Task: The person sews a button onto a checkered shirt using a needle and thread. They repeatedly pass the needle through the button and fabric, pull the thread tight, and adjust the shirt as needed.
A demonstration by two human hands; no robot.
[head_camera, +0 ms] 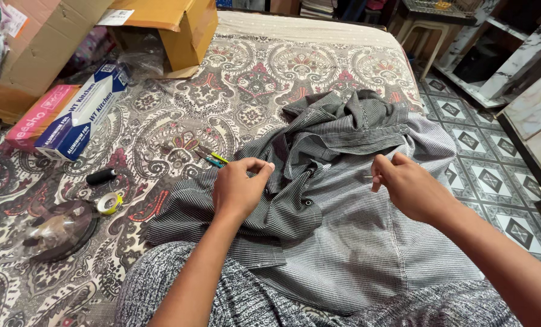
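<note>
A grey checked shirt (343,206) lies crumpled on a patterned bedspread (246,79), partly over my lap. My left hand (239,189) rests on the shirt's folded edge, fingers pinched together near a dark button (307,203). My right hand (407,184) hovers just above the shirt's right side, thumb and fingers pinched on what looks like a thin needle (368,177); any thread is too fine to see. Small scissors with green and blue handles (213,158) lie just beyond my left hand.
A black thread spool (101,176), a tape roll (109,203) and a clear plastic bag (55,230) lie at the left. Long blue and pink boxes (79,115) and cardboard cartons (161,27) sit at the far left. Tiled floor (488,175) borders the bed's right edge.
</note>
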